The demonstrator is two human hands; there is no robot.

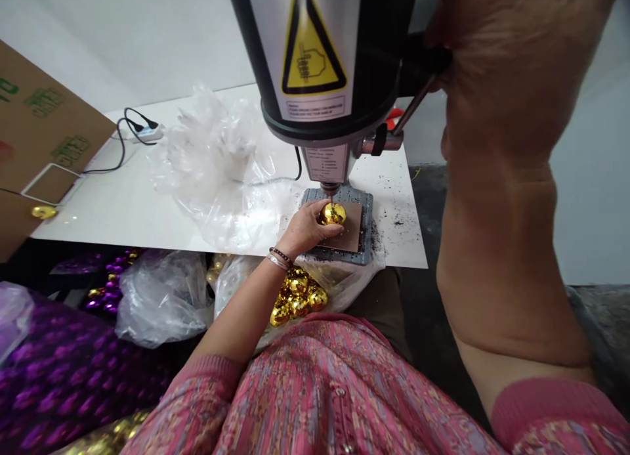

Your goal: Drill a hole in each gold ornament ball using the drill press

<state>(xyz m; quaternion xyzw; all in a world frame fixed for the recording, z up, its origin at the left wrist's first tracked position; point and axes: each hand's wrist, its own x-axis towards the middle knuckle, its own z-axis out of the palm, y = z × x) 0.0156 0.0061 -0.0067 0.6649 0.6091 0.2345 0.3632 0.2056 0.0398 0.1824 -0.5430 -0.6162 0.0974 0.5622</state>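
Note:
My left hand (312,226) grips a shiny gold mirrored ball (335,213) between thumb and fingers. The ball rests on a brown square board (350,237) over the grey base (365,245) of a bench drill press (339,61). Directly above, the drill bit (331,197) reaches down to the top of the ball; I cannot tell how deep it goes. Large and close at the upper right, my right hand (485,41) is closed round the press's feed handle (428,67), its fingers mostly hidden.
Clear plastic bags (221,159) lie on the white table (118,222), among dark shavings (396,222). Gold balls (298,294) fill a bag at my lap. A cardboard box (44,120), a power strip (147,132) and purple balls (63,363) are on the left.

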